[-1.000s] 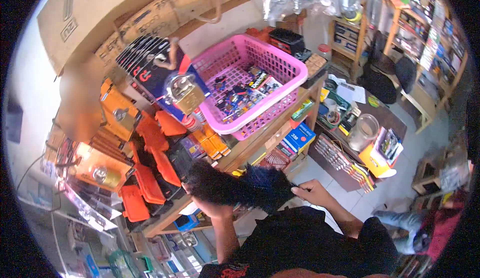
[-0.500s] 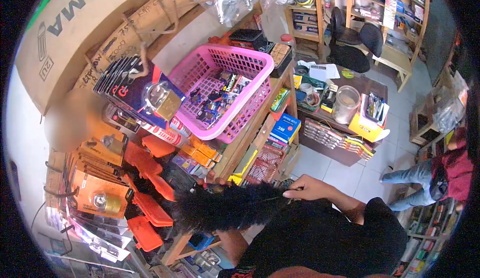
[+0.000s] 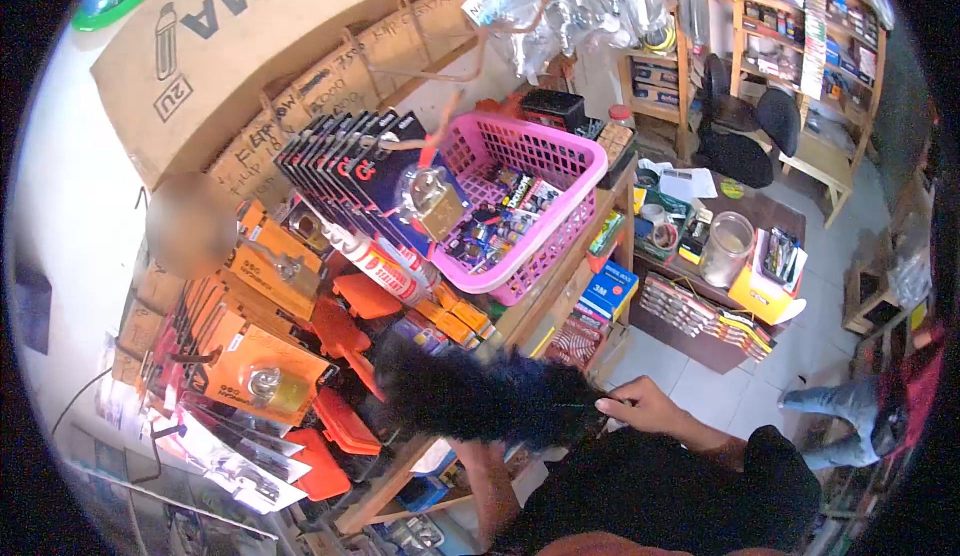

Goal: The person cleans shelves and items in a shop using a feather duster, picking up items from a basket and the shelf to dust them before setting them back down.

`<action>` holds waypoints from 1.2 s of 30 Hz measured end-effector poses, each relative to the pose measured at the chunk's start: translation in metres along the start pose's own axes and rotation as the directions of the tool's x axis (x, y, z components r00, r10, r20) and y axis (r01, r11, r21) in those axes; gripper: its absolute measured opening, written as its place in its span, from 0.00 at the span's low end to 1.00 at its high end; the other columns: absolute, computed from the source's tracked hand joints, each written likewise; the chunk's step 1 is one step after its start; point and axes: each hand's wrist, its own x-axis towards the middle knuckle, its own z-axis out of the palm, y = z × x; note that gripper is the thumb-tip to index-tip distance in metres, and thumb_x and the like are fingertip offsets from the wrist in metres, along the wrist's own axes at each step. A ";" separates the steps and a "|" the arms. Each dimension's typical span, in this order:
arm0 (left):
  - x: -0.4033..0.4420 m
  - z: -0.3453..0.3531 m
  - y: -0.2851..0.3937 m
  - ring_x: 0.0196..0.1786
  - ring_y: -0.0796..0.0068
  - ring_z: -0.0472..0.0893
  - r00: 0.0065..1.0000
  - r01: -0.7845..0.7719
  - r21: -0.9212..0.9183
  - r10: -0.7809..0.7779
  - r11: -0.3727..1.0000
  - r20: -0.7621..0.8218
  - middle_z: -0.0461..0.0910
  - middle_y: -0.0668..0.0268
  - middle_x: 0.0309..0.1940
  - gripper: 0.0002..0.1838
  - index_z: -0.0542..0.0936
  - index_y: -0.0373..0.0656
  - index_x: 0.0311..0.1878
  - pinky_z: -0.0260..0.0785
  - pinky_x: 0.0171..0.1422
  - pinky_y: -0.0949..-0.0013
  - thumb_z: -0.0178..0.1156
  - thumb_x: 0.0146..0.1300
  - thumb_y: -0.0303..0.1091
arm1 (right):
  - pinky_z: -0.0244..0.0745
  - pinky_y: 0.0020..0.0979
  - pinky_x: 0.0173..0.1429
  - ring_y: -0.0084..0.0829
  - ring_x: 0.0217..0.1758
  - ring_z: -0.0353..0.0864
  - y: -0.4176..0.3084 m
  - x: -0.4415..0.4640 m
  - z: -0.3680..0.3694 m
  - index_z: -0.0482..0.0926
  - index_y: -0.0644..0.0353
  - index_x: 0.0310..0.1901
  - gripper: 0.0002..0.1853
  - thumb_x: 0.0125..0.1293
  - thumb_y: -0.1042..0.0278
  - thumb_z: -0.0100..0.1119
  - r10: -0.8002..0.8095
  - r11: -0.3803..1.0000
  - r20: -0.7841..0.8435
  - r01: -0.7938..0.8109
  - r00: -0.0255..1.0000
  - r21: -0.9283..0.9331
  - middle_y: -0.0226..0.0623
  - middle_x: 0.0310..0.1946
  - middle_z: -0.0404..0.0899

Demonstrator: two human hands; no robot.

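Note:
A black fluffy duster [image 3: 490, 396] stretches sideways across the lower middle, over the front of the shelf. My right hand [image 3: 640, 406] is closed on the duster's right end. My left forearm rises below the duster, but the left hand is hidden behind the dark bristles, so its fingers do not show. The duster's left end is close to orange plastic cases [image 3: 345, 421] and small yellow-orange boxes [image 3: 455, 314]. Beyond it, a pink basket [image 3: 550, 256] holds many small packets.
Padlocks on cards [image 3: 265, 386] hang at the left, with another padlock [image 3: 435, 206] beside the basket. Sealant tubes [image 3: 380, 266] lie between. A low table [image 3: 690, 326] holds a clear jar [image 3: 728, 246]. At the right edge stands a person in jeans [image 3: 840, 416].
The view has swung, shifting shelf and basket rightward since half a second ago. The left fingers, then partly visible past the duster, are now hidden. My right hand still holds the duster.

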 end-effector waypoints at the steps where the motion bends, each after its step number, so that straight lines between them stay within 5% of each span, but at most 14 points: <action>1: -0.008 0.030 0.009 0.69 0.56 0.67 0.996 0.028 -0.007 -0.028 1.000 -0.081 0.71 0.61 0.66 0.27 0.69 0.47 0.66 0.53 0.76 0.46 0.50 0.70 0.51 | 0.68 0.31 0.28 0.19 0.21 0.67 0.000 -0.001 0.003 0.78 0.65 0.24 0.23 0.69 0.52 0.63 -0.006 1.000 -0.011 0.006 1.000 -0.004 0.34 0.13 0.69; 2: -0.010 0.047 0.016 0.69 0.56 0.67 0.985 0.054 -0.017 -0.056 0.998 -0.162 0.69 0.60 0.68 0.28 0.68 0.47 0.68 0.50 0.77 0.46 0.50 0.71 0.51 | 0.69 0.31 0.29 0.19 0.21 0.68 -0.004 0.000 0.004 0.79 0.64 0.25 0.23 0.69 0.52 0.63 -0.013 1.000 -0.020 0.012 1.000 -0.009 0.35 0.14 0.71; 4: 0.015 -0.012 0.007 0.59 0.60 0.73 0.979 -0.124 0.392 0.177 0.912 -0.103 0.75 0.60 0.59 0.23 0.72 0.42 0.61 0.62 0.68 0.55 0.53 0.70 0.45 | 0.64 0.30 0.26 0.18 0.20 0.64 -0.020 0.003 0.006 0.75 0.66 0.21 0.24 0.70 0.56 0.61 -0.112 0.993 -0.063 0.110 0.992 -0.034 0.32 0.13 0.67; 6: 0.040 -0.071 -0.006 0.48 0.64 0.79 0.933 -0.269 0.720 0.358 0.640 0.030 0.80 0.60 0.49 0.18 0.77 0.37 0.54 0.73 0.59 0.63 0.56 0.69 0.39 | 0.64 0.30 0.26 0.18 0.20 0.65 -0.019 0.001 0.009 0.76 0.66 0.22 0.24 0.70 0.56 0.61 -0.115 0.992 -0.143 0.108 0.983 -0.060 0.32 0.13 0.69; 9: -0.013 0.054 0.009 0.68 0.56 0.69 0.966 -0.161 0.489 0.239 0.857 -0.102 0.73 0.61 0.63 0.27 0.67 0.46 0.68 0.54 0.75 0.44 0.51 0.70 0.47 | 0.65 0.30 0.27 0.19 0.21 0.67 -0.002 0.001 0.019 0.76 0.66 0.22 0.22 0.69 0.56 0.63 -0.101 0.995 -0.095 0.102 0.990 0.001 0.35 0.14 0.70; 12: 0.010 -0.008 -0.018 0.58 0.59 0.79 0.977 -0.177 -0.175 0.194 0.969 0.090 0.78 0.63 0.57 0.25 0.68 0.47 0.67 0.72 0.61 0.50 0.57 0.69 0.43 | 0.61 0.29 0.24 0.17 0.20 0.63 0.002 0.001 0.007 0.74 0.65 0.20 0.24 0.69 0.56 0.63 -0.097 0.993 -0.109 0.089 0.989 -0.072 0.33 0.13 0.66; 16: -0.011 0.073 0.009 0.38 0.67 0.82 0.952 -0.196 0.216 0.238 0.957 -0.192 0.80 0.67 0.39 0.17 0.73 0.48 0.54 0.76 0.44 0.59 0.60 0.69 0.45 | 0.55 0.29 0.22 0.17 0.18 0.59 0.000 0.016 -0.029 0.69 0.64 0.16 0.29 0.72 0.51 0.58 -0.097 0.995 -0.370 0.080 0.924 -0.062 0.28 0.11 0.62; 18: -0.010 0.074 0.007 0.36 0.72 0.79 0.946 -0.162 0.205 0.211 0.965 -0.247 0.78 0.67 0.38 0.18 0.73 0.48 0.52 0.75 0.36 0.66 0.62 0.67 0.48 | 0.59 0.31 0.24 0.18 0.19 0.63 0.009 0.028 -0.049 0.71 0.64 0.17 0.30 0.73 0.48 0.55 0.011 1.000 -0.455 -0.003 0.891 0.019 0.28 0.12 0.66; 21: -0.015 0.078 0.012 0.37 0.70 0.79 0.982 -0.057 0.035 0.062 0.998 -0.179 0.78 0.67 0.37 0.14 0.74 0.49 0.48 0.73 0.43 0.61 0.59 0.70 0.47 | 0.63 0.32 0.27 0.19 0.22 0.67 0.002 0.053 -0.088 0.73 0.63 0.22 0.28 0.74 0.47 0.53 0.054 0.997 -0.493 -0.072 0.868 -0.019 0.27 0.16 0.70; 23: -0.022 0.098 0.015 0.39 0.69 0.79 0.989 -0.017 -0.005 0.016 1.000 -0.145 0.78 0.67 0.38 0.14 0.74 0.49 0.48 0.73 0.44 0.59 0.57 0.70 0.48 | 0.65 0.28 0.29 0.17 0.25 0.67 -0.038 0.073 -0.111 0.75 0.62 0.30 0.22 0.75 0.51 0.53 0.041 0.990 -0.395 0.016 0.918 0.141 0.26 0.22 0.73; 24: -0.023 0.107 0.016 0.40 0.69 0.79 0.992 0.001 -0.026 -0.004 1.000 -0.123 0.78 0.67 0.38 0.14 0.74 0.49 0.48 0.73 0.45 0.59 0.56 0.70 0.48 | 0.65 0.24 0.30 0.16 0.26 0.67 -0.049 0.084 -0.120 0.76 0.61 0.48 0.15 0.75 0.56 0.54 0.074 0.940 -0.323 0.042 0.943 0.338 0.26 0.28 0.75; 26: -0.023 0.115 0.019 0.44 0.65 0.78 0.993 0.013 -0.023 -0.016 1.000 -0.119 0.78 0.65 0.42 0.16 0.74 0.47 0.50 0.72 0.49 0.56 0.53 0.70 0.48 | 0.66 0.22 0.30 0.16 0.29 0.69 -0.088 0.105 -0.146 0.58 0.54 0.74 0.32 0.72 0.66 0.57 -0.064 0.989 -0.197 0.088 0.978 0.116 0.24 0.31 0.73; 30: -0.025 0.129 0.025 0.46 0.60 0.78 0.997 0.032 -0.090 -0.025 0.995 0.078 0.78 0.61 0.45 0.18 0.74 0.46 0.54 0.72 0.53 0.52 0.53 0.69 0.47 | 0.71 0.27 0.38 0.22 0.30 0.73 -0.158 0.171 -0.169 0.47 0.58 0.77 0.37 0.71 0.72 0.53 -0.095 0.993 0.126 0.102 0.987 -0.052 0.31 0.32 0.72; 36: -0.050 0.163 0.032 0.51 0.60 0.75 0.980 -0.092 -0.089 0.106 0.992 0.168 0.74 0.59 0.49 0.18 0.71 0.48 0.56 0.67 0.60 0.48 0.55 0.68 0.46 | 0.75 0.30 0.46 0.30 0.40 0.80 -0.168 0.274 -0.157 0.48 0.67 0.75 0.41 0.70 0.59 0.58 -0.065 0.941 0.193 0.125 0.979 -0.315 0.45 0.46 0.77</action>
